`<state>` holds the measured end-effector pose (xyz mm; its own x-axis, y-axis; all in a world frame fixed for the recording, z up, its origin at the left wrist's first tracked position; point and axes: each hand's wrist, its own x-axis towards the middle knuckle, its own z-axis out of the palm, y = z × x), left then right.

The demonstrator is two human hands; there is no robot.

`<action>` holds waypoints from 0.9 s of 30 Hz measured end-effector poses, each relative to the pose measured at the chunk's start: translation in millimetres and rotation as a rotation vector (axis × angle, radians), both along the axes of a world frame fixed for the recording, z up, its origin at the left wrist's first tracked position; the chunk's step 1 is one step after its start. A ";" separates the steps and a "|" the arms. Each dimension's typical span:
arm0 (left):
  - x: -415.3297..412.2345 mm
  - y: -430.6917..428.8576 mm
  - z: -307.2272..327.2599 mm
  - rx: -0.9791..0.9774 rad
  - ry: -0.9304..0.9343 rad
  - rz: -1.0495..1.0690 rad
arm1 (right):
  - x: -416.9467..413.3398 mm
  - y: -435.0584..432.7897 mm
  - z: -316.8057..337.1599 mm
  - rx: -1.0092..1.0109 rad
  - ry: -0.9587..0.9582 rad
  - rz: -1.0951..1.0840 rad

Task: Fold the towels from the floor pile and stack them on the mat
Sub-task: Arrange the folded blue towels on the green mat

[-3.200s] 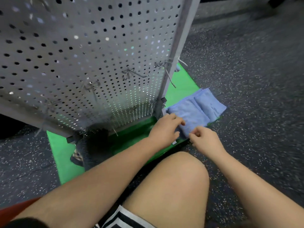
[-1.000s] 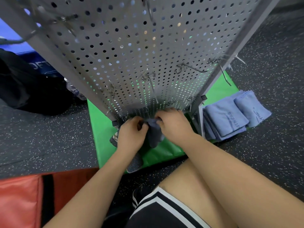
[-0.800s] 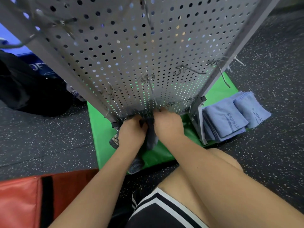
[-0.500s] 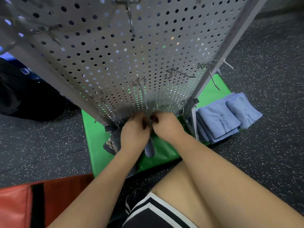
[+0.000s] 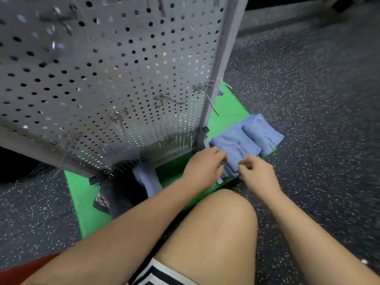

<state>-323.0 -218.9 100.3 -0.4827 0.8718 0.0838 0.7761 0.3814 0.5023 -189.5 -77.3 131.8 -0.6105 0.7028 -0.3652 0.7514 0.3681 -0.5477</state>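
Observation:
Folded light-blue towels (image 5: 236, 149) lie stacked at the right end of the green mat (image 5: 228, 112), with a second folded bundle (image 5: 263, 134) beside them. My left hand (image 5: 203, 165) curls its fingers over the stack's near edge. Just to the right, my right hand (image 5: 257, 173) pinches the same near edge with curled fingers. Another blue towel (image 5: 146, 178) hangs loosely at the foot of the pegboard, next to a dark mesh heap (image 5: 117, 194) on the mat.
A tall grey perforated pegboard stand (image 5: 115, 79) with wire hooks leans over the mat and hides most of it. My bare knee (image 5: 216, 223) is directly below the hands. Speckled black rubber floor (image 5: 308, 89) surrounds the mat; a red pad (image 5: 24, 270) sits bottom left.
Both hands left the dark cloth under the pegboard and moved right to the blue stack. A blue towel now hangs where they were. The view swung right.

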 end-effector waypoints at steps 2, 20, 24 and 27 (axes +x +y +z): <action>-1.1 19.2 -11.6 -0.039 0.052 -0.087 | 20.3 13.1 -9.3 -0.036 -0.012 -0.071; -2.6 72.8 -23.5 -0.011 -0.084 -0.025 | 16.9 16.8 -13.9 -0.143 0.250 -0.129; 2.5 47.9 -4.5 0.115 -0.361 0.185 | 9.1 11.5 -5.4 0.028 0.378 0.031; 5.2 25.2 9.1 0.187 -0.480 0.286 | 1.8 7.8 -2.6 0.148 0.406 0.163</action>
<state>-317.9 -193.7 109.5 -0.7184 0.6928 -0.0628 0.3244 0.4135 0.8507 -187.7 -69.5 129.2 -0.7905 0.6120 0.0238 0.4123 0.5606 -0.7182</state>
